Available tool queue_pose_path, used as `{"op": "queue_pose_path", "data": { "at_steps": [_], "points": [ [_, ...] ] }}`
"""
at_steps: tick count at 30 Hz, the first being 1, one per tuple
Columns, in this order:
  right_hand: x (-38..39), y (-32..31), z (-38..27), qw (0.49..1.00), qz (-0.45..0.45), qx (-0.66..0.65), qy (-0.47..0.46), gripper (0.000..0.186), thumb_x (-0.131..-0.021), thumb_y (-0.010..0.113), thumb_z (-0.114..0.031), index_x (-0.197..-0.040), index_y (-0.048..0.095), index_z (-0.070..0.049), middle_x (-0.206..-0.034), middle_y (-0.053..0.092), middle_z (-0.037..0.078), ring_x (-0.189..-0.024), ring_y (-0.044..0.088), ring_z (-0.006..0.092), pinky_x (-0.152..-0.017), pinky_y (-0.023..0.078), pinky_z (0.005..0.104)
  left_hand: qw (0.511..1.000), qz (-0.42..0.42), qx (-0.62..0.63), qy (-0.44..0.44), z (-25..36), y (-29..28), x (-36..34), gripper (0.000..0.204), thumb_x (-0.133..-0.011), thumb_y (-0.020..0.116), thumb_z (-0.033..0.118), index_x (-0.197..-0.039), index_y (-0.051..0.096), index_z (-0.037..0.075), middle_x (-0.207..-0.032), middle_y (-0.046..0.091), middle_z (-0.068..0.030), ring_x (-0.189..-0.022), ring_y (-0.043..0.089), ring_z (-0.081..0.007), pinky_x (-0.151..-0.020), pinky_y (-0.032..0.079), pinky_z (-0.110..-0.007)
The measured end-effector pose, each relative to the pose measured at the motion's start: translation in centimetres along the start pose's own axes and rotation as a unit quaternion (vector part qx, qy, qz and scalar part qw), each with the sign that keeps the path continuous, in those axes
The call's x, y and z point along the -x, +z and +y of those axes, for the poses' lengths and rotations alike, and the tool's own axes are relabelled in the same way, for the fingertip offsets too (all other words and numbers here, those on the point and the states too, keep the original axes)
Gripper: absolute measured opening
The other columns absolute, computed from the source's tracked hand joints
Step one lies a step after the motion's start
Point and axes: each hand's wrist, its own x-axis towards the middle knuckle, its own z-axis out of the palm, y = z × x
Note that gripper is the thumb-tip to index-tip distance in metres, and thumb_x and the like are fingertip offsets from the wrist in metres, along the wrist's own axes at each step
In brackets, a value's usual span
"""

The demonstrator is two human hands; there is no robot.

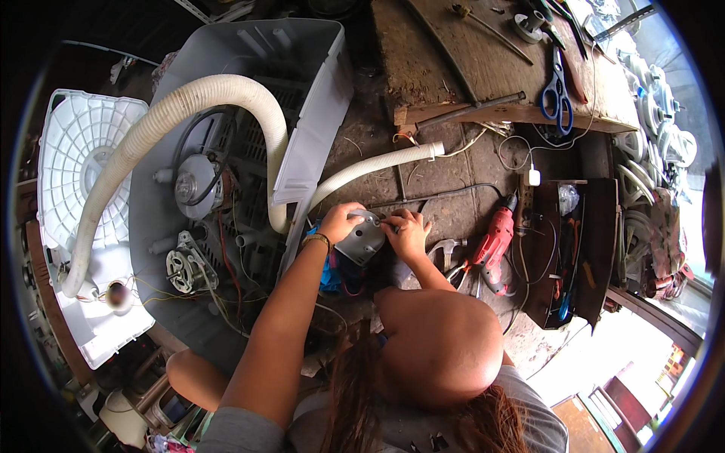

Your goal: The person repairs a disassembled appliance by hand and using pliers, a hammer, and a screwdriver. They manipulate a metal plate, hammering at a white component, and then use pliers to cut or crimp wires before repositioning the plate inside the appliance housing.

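Note:
My left hand (337, 223) is closed on the upper left edge of a grey metal plate (358, 243) with holes in it, held tilted above my lap. At the plate's right edge, the fingers of my right hand (408, 234) are pinched together close to one of its holes. Whatever lies between those fingertips is too small to make out. Blue cloth (330, 273) shows beneath the plate, beside my left wrist. A claw hammer (444, 248) lies just right of my right forearm.
A large grey washing machine tub housing (310, 128) stands at left, with a motor (198, 189) and a ribbed hose (226, 84). A red power drill (496, 245) lies right, beside an open toolbox (538, 306). Blue-handled scissors (556, 102) rest on the wooden bench (445, 60).

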Motion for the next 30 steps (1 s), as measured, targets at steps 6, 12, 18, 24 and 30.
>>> {"op": "queue_pose_path", "data": {
  "at_steps": [6, 12, 18, 24, 30],
  "points": [
    [-0.5, -0.3, -0.1, 0.999, -0.038, 0.02, 0.015, 0.019, -0.076, 0.071, -0.037, -0.091, 0.073, -0.026, -0.109, 0.061, -0.006, -0.112, 0.048, 0.0264, -0.098, 0.022, 0.0725, 0.996, 0.04, -0.074, -0.017, 0.7, 0.4, 0.7, 0.02, -0.082, 0.066, 0.018, -0.099, 0.064, 0.007, -0.092, 0.066, -0.0162, -0.089, 0.062, -0.0361, -0.075, 0.048, -0.041],
    [-2.4, -1.9, -1.0, 0.991, -0.12, 0.027, 0.051, 0.021, -0.073, 0.074, -0.035, -0.091, 0.073, -0.025, -0.11, 0.064, 0.0, -0.112, 0.053, 0.0296, -0.097, 0.023, 0.0731, 0.976, 0.107, -0.187, -0.023, 2.8, 0.8, 1.8, 0.021, -0.082, 0.067, 0.024, -0.098, 0.062, 0.009, -0.094, 0.066, -0.0138, -0.09, 0.061, -0.0369, -0.073, 0.049, -0.045],
    [-3.3, -1.9, -2.2, 0.988, -0.124, 0.025, 0.09, 0.024, -0.067, 0.077, -0.029, -0.09, 0.075, -0.021, -0.093, 0.071, 0.006, -0.098, 0.064, 0.029, -0.095, 0.028, 0.0727, 0.961, 0.144, -0.23, -0.043, 3.3, 1.3, 2.4, 0.022, -0.082, 0.067, 0.025, -0.099, 0.062, 0.011, -0.095, 0.066, -0.0109, -0.091, 0.062, -0.0346, -0.072, 0.05, -0.045],
    [-4.0, -0.5, -0.8, 0.983, -0.157, -0.027, 0.088, 0.02, -0.069, 0.077, -0.029, -0.088, 0.075, -0.022, -0.096, 0.071, 0.003, -0.098, 0.065, 0.0275, -0.096, 0.021, 0.0766, 0.953, 0.165, -0.252, -0.028, 3.2, 1.5, 2.5, 0.019, -0.08, 0.069, 0.021, -0.096, 0.063, 0.012, -0.094, 0.066, -0.0083, -0.089, 0.063, -0.0334, -0.07, 0.051, -0.046],
    [-3.0, -1.1, 1.2, 0.988, -0.123, -0.093, 0.031, 0.025, -0.074, 0.072, -0.021, -0.096, 0.073, -0.009, -0.091, 0.071, 0.01, -0.085, 0.068, 0.0238, -0.08, 0.051, 0.0333, 0.959, 0.118, -0.258, -0.004, 2.8, 1.1, 2.4, 0.021, -0.084, 0.064, 0.026, -0.098, 0.059, 0.011, -0.099, 0.066, -0.009, -0.092, 0.061, -0.0351, -0.075, 0.05, -0.047]
  ]
}}
